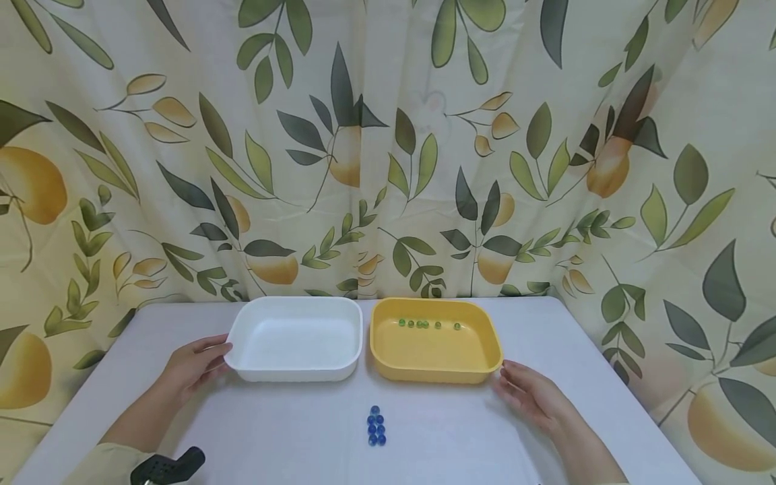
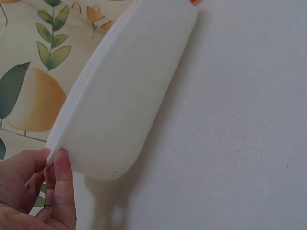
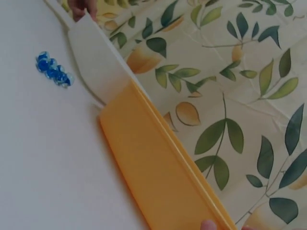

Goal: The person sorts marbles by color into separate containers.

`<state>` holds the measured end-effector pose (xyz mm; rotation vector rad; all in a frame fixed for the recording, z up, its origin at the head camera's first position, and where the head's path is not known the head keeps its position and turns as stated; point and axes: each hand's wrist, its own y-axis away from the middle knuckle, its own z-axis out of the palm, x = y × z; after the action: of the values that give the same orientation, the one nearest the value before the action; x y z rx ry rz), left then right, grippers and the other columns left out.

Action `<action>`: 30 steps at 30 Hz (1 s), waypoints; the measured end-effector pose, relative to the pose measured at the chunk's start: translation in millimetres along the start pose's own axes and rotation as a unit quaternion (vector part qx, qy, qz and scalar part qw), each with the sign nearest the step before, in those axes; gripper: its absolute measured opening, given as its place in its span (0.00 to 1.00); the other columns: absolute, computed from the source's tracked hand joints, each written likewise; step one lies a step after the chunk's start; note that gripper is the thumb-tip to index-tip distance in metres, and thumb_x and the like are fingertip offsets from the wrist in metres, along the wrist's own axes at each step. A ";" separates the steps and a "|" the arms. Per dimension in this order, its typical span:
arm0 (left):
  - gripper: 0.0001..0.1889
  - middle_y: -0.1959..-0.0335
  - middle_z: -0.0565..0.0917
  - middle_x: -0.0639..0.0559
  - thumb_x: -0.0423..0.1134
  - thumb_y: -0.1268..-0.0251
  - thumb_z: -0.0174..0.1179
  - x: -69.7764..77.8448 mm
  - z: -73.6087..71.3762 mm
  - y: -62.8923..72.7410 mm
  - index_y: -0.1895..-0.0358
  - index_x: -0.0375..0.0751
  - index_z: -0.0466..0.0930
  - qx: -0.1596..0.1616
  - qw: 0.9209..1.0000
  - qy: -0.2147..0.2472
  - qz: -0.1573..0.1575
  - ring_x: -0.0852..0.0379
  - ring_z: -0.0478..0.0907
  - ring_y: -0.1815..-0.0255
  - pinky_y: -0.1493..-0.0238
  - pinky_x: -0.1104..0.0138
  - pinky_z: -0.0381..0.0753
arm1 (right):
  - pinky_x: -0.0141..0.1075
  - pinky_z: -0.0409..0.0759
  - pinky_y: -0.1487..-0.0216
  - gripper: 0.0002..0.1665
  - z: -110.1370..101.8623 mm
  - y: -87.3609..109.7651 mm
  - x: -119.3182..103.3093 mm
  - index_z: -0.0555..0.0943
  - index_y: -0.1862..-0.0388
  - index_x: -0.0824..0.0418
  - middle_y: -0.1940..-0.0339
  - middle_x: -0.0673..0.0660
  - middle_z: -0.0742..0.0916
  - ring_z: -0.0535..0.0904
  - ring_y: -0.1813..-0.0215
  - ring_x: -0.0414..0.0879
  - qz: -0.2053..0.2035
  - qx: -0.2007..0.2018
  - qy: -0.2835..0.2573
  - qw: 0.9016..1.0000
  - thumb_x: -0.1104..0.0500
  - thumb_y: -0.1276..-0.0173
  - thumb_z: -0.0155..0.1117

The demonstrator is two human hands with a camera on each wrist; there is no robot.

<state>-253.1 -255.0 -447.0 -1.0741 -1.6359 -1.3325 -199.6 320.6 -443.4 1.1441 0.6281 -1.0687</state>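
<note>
With my left hand (image 1: 190, 365) I pinch the white tray (image 1: 296, 374), which extends right of those fingers. Between both sets of fingers, nearer me, seven blue beads (image 1: 376, 428) lie on the tabletop (image 1: 291, 431). The yellow tray (image 1: 433, 374), holding green beads (image 1: 438, 325), stands left of my right hand (image 1: 535, 394), its fingers gripping the rim.

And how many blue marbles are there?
7 blue marbles, all on the table in front of the white tray and yellow tray: one at the top in the head view, then three pairs below. None seems hidden.
</note>
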 end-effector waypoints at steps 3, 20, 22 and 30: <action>0.36 0.38 0.74 0.34 0.45 0.32 0.63 2.0 -0.7 0.3 0.29 0.28 0.61 -0.002 1.000 0.006 -0.006 0.68 0.82 0.65 0.54 0.69 0.87 | 0.35 0.84 0.44 0.07 3.5 5.1 3.3 0.78 0.57 0.57 0.61 0.51 0.81 0.80 0.55 0.41 0.003 0.002 0.013 1.000 0.64 0.24 0.51; 0.35 0.62 0.81 0.63 0.44 0.34 0.65 3.1 -3.2 0.5 0.29 0.32 0.64 -0.004 0.998 0.045 -0.032 0.67 0.82 0.66 0.56 0.70 0.87 | 0.35 0.84 0.44 0.08 39.5 10.7 27.0 0.79 0.54 0.58 0.59 0.49 0.82 0.80 0.56 0.39 -0.001 -0.111 0.070 0.991 0.60 0.23 0.53; 0.35 0.64 0.81 0.63 0.44 0.34 0.65 3.2 -2.8 0.9 0.29 0.32 0.64 -0.005 0.998 0.053 -0.033 0.67 0.82 0.66 0.57 0.71 0.87 | 0.36 0.85 0.45 0.08 45.3 9.6 30.2 0.79 0.53 0.60 0.59 0.49 0.83 0.81 0.56 0.38 0.001 -0.116 0.075 0.990 0.60 0.24 0.54; 0.34 0.65 0.81 0.63 0.43 0.34 0.65 2.2 1.0 2.8 0.30 0.31 0.65 0.001 0.998 0.060 -0.025 0.67 0.82 0.67 0.56 0.70 0.87 | 0.36 0.85 0.46 0.24 65.3 3.7 40.4 0.71 0.39 0.75 0.57 0.51 0.86 0.83 0.55 0.40 -0.005 -0.117 0.113 0.987 0.60 0.26 0.57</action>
<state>-251.3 -253.5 -444.1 -0.9394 -1.5848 -1.4003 -187.3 245.6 -454.5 1.0641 0.9129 -0.8541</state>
